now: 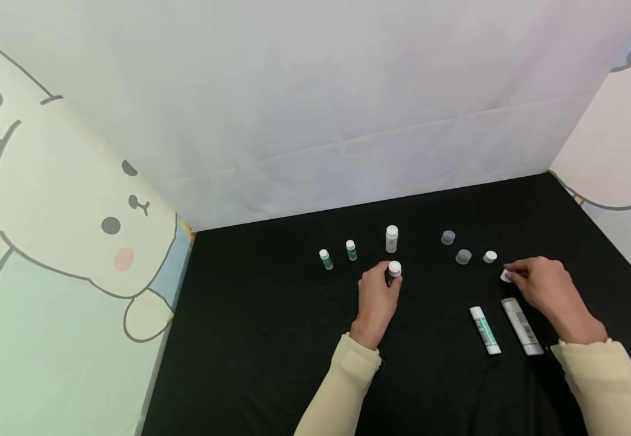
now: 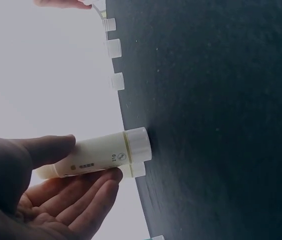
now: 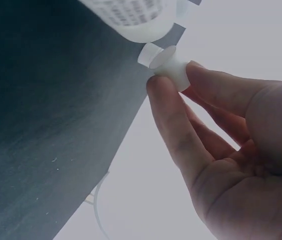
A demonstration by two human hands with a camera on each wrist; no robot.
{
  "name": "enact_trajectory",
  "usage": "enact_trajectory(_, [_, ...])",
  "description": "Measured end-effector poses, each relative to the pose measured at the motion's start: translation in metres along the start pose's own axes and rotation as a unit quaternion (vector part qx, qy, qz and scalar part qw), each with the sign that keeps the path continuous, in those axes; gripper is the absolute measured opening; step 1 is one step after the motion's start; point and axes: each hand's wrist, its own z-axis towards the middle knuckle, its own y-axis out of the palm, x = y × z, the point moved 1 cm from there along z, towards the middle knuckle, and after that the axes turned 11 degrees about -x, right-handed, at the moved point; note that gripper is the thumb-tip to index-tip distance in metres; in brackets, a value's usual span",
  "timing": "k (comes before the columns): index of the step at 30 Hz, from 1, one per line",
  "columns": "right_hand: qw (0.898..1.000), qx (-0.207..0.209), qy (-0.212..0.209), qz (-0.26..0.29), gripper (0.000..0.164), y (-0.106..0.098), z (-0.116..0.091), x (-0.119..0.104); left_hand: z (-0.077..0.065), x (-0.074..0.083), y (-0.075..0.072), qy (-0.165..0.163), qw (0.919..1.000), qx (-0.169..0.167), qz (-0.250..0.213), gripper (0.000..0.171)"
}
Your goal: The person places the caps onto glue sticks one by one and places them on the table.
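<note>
My left hand (image 1: 376,298) holds a white glue stick (image 2: 101,152) upright between thumb and fingers, its white top (image 1: 395,267) showing above the hand. Print is visible on its side in the left wrist view. On the right, my right hand (image 1: 550,287) pinches a small white cap (image 3: 173,72) between thumb and forefinger, close to the black cloth. Another white cap (image 1: 490,257) sits just beyond that hand. Behind the left hand stands a second white glue stick (image 1: 392,240); two small green-and-white glue sticks, a nearer one (image 1: 326,260) and another (image 1: 351,251), stand to its left.
Two clear caps, one farther (image 1: 448,237) and one nearer (image 1: 463,257), sit between the hands. A green-and-white glue stick (image 1: 485,330) and a larger grey-white one (image 1: 522,327) lie flat before the right hand. A pale curtain (image 1: 315,121) closes off the black-covered table (image 1: 261,339) behind.
</note>
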Motion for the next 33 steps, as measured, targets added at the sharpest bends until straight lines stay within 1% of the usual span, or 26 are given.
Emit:
enact_trajectory(2, [1.0,0.004,0.003,0.005,0.017,0.0,-0.001,-0.002,-0.001,0.0,0.0,-0.001,1.0,0.0,0.001,0.021])
enact_trajectory(9, [1.0,0.0,0.01,0.015,0.02,0.0,-0.003,-0.01,-0.003,-0.001,0.0,-0.001,0.9999,0.003,0.013,0.023])
enact_trajectory(23, [0.999,0.023,-0.01,0.033,0.02,-0.001,-0.007,-0.035,-0.007,0.004,-0.009,0.0,0.9995,0.013,0.028,0.027])
enact_trajectory(29, [0.999,0.025,-0.02,0.044,0.023,0.0,-0.008,-0.047,-0.011,0.005,-0.013,0.006,0.9997,0.012,0.022,0.028])
enact_trajectory(33, [0.998,0.034,-0.028,0.05,0.022,0.0,-0.009,-0.055,-0.012,0.005,-0.015,0.006,0.9997,0.008,0.023,0.028])
